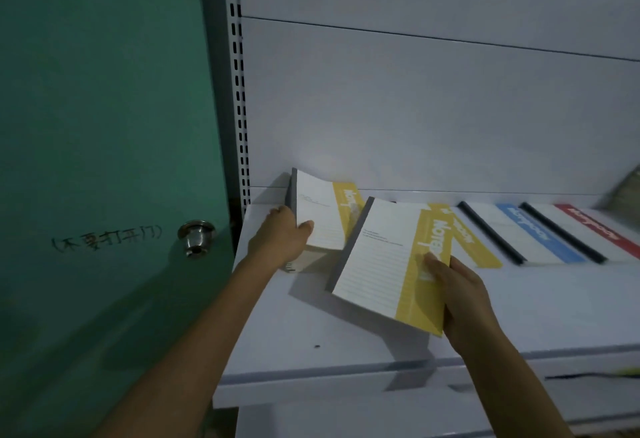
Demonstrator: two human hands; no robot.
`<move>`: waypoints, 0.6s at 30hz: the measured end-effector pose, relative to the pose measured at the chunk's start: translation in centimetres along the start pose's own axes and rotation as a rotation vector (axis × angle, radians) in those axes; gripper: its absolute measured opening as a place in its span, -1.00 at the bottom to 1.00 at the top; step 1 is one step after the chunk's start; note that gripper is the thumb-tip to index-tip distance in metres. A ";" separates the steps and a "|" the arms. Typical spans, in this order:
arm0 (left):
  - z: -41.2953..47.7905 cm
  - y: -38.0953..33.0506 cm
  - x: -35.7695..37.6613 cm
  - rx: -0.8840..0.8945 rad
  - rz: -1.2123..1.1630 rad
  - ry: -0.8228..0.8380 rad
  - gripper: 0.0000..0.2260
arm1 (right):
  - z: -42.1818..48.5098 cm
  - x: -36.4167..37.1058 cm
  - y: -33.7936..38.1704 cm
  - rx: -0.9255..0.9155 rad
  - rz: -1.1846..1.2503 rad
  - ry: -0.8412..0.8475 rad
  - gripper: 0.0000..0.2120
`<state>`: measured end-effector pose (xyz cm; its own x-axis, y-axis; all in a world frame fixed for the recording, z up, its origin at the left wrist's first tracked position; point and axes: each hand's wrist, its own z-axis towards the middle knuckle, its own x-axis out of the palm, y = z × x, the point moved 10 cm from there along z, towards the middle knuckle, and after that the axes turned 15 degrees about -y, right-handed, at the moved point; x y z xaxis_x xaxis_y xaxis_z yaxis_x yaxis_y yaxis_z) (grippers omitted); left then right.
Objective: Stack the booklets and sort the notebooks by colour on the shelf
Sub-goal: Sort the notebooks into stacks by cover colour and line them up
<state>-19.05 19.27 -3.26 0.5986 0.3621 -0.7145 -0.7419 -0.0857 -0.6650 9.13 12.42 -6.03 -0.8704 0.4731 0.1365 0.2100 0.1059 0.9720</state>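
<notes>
My left hand [280, 236] grips a yellow-and-white notebook [323, 209] at the shelf's far left, tilting it up on its grey spine over something lying under it. My right hand [457, 295] holds a second yellow-and-white notebook [388, 264] by its lower right corner, lifted and slanted above the white shelf [311, 326]. Another yellow notebook [474, 240] lies flat just behind it. Further right lie a blue-striped notebook [533, 233] and a red-striped notebook [595, 226], each with a dark spine.
A green door [104, 125] with a metal knob [195, 238] stands close on the left of the shelf's perforated upright [239, 91]. The white back panel rises behind the shelf. A greenish stack [627, 191] shows at the far right edge.
</notes>
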 end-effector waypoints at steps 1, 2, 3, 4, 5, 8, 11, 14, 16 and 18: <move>-0.2 -0.3 -0.6 0.031 0.004 -0.028 -0.62 | -0.5 -0.6 0.0 -0.008 -0.003 -0.028 -0.91; -0.5 -0.7 -1.3 0.058 0.007 -0.075 -0.67 | -0.8 -1.1 -0.1 -0.016 -0.007 -0.054 -0.91; -0.8 -1.0 -2.3 0.079 0.007 -0.135 -0.71 | -1.2 -1.7 -0.3 -0.022 -0.007 -0.080 -0.91; -1.3 -1.3 -3.3 0.094 0.001 -0.201 -0.76 | -1.5 -2.2 -0.6 -0.024 -0.003 -0.103 -0.90; -1.8 -1.6 -4.3 0.105 -0.015 -0.270 -0.79 | -1.7 -2.5 -0.9 -0.021 0.008 -0.122 -0.90; -4.1 -3.5 -7.3 0.166 -0.126 -0.441 -0.86 | -2.5 -3.4 -2.3 0.044 0.078 -0.146 -0.89; -7.1 -6.1 -8.5 0.229 -0.244 -0.435 -0.91 | -3.5 -3.6 -4.0 0.195 0.195 -0.078 -0.85; -10.9 -9.1 -6.6 0.265 -0.356 -0.293 -0.92 | -4.3 -5.4 -4.0 0.207 0.260 -0.036 -0.81; -13.5 -11.0 -4.4 0.226 -0.484 -0.191 -0.89 | -4.5 -8.1 -3.4 0.162 0.278 -0.051 -0.83; -16.3 -13.0 -1.7 0.160 -0.613 -0.104 -0.91 | -4.7 -11.9 -2.6 0.111 0.289 -0.102 -0.88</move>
<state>-5.49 4.64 3.03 0.9018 0.3906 -0.1850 -0.3155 0.3024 -0.8995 16.83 2.43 -9.29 -0.7198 0.5817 0.3788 0.4944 0.0465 0.8680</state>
